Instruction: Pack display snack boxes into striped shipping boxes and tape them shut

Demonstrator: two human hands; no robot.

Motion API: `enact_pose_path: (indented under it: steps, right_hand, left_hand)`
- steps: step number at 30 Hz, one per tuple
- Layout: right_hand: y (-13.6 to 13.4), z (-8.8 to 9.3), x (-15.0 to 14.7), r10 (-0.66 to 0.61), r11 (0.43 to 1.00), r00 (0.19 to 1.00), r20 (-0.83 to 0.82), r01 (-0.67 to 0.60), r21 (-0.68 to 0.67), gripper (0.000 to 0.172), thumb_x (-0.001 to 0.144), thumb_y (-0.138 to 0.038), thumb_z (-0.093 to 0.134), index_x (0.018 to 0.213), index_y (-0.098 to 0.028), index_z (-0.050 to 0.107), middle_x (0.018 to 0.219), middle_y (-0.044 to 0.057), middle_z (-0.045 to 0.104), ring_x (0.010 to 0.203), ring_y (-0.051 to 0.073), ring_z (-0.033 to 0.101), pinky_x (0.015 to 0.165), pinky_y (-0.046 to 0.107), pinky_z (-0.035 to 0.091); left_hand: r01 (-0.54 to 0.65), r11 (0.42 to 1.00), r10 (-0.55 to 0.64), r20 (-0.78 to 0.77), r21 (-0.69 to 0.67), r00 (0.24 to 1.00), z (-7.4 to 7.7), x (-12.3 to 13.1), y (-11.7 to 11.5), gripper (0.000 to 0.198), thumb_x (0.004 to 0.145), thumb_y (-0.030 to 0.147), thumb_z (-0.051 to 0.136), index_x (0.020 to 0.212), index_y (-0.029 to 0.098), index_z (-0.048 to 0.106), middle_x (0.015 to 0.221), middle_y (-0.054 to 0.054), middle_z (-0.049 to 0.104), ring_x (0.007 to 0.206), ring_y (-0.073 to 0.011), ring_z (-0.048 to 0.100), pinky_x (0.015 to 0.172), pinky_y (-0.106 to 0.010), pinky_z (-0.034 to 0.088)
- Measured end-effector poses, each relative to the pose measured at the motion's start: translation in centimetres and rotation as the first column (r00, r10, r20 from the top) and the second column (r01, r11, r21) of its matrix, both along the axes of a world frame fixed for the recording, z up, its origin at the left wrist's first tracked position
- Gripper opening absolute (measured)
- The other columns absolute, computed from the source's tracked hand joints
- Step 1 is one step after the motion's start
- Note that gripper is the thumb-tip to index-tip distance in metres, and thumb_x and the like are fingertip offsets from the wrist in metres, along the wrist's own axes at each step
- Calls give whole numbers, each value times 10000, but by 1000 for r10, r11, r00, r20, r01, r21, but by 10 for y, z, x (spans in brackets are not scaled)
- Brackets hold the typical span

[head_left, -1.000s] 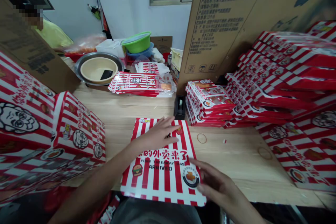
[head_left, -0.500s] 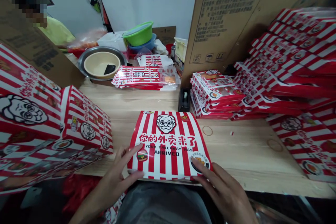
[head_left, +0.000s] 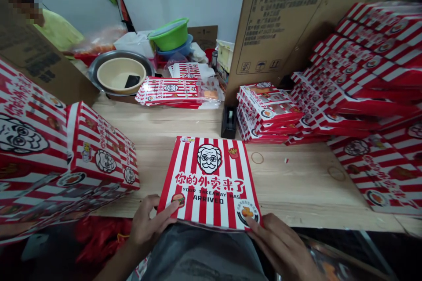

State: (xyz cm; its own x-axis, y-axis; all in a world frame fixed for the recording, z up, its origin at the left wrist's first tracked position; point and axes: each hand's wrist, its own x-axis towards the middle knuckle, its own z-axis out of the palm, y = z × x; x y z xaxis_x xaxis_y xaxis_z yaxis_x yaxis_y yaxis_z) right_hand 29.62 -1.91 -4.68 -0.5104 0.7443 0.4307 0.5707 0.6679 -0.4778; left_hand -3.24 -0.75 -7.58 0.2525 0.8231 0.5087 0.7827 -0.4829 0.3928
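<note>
A red-and-white striped takeaway box (head_left: 211, 171) lies at the front edge of the wooden table, printed with a bearded face, a burger and fries. At its near left corner, my left hand (head_left: 150, 219) grips the side, a finger reaching over the top by the burger picture. My right hand (head_left: 277, 237) holds the near right corner, one fingertip on the round chicken logo. The fingers under the near edge are hidden. The lid surface looks flat, and the box's inside does not show.
Striped boxes (head_left: 102, 149) stand at the left, and tall stacks of them (head_left: 369, 66) rise at the right. A black tape dispenser (head_left: 228, 122) stands behind the box. Rubber bands (head_left: 257, 158) lie on the wooden table (head_left: 296, 193). Farther back are a cream basin (head_left: 112, 80) and flat striped packaging (head_left: 171, 92).
The box's top, bowed before, now lies flatter with straighter sides. Both hands have shifted slightly down toward me with its near edge, and the view has moved a little.
</note>
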Motion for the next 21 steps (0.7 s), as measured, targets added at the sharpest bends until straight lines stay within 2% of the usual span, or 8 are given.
enact_pose_path:
  steps: [2,4,7,10,13,16,19,21]
  right_hand:
    - [3,0,-3,-12,1000,999,-42,13,23,470,859,-96,457,1308,-210,378,754,40,606,648,138,554,563,247,476]
    - [10,-1,-7,-39,998,997,-65,42,45,461,849,-84,474,1284,-221,410,702,20,588,607,131,531,540,245,452]
    - [22,-2,-13,-45,998,996,-75,48,43,404,843,-99,500,1225,-226,475,651,4,551,579,129,507,526,245,428]
    - [30,-3,-11,34,998,996,-87,-38,-44,405,845,-156,531,1237,-235,466,752,27,575,669,132,540,594,245,463]
    - [33,-1,-6,86,977,988,-126,-109,-186,400,869,-157,487,1253,-263,456,864,43,578,771,121,564,651,222,484]
    - [38,3,-3,94,938,974,-207,-156,-310,343,881,-152,452,1189,-286,520,856,29,582,776,113,569,643,208,490]
    - [42,5,-2,97,925,967,-234,-175,-339,319,882,-163,452,1161,-287,544,832,24,579,753,107,565,630,202,490]
    - [40,4,-1,125,935,972,-199,-182,-305,343,886,-163,442,1201,-279,513,836,31,573,744,101,564,634,197,492]
  left_hand:
    - [45,998,-44,-22,54,999,-3,-3,-2,237,794,295,578,1026,289,622,911,-47,549,834,-183,555,674,-289,514]
    - [41,991,-36,-43,125,998,-8,-3,-2,220,801,241,570,1017,267,605,976,-56,494,887,-179,529,710,-293,510]
    - [-102,973,100,19,205,995,-17,0,0,156,796,204,573,942,251,600,1015,-44,416,902,-153,498,721,-274,506]
    - [-191,958,182,64,214,981,-19,2,3,156,786,183,581,923,256,598,1085,-39,375,974,-168,478,773,-311,496]
    - [-102,981,101,14,167,995,-5,1,6,176,795,191,569,953,263,591,1088,-38,441,976,-180,493,791,-336,478]
    - [2,1000,-2,22,16,1000,20,0,11,130,825,220,527,923,253,604,1036,-33,492,937,-162,513,743,-279,481]
    - [58,997,-54,84,-51,995,34,2,14,132,846,175,486,881,232,599,988,-23,498,898,-122,529,712,-213,480]
    - [39,999,-37,106,-10,994,33,2,15,123,843,150,485,891,216,578,959,-20,504,877,-112,535,734,-209,476]
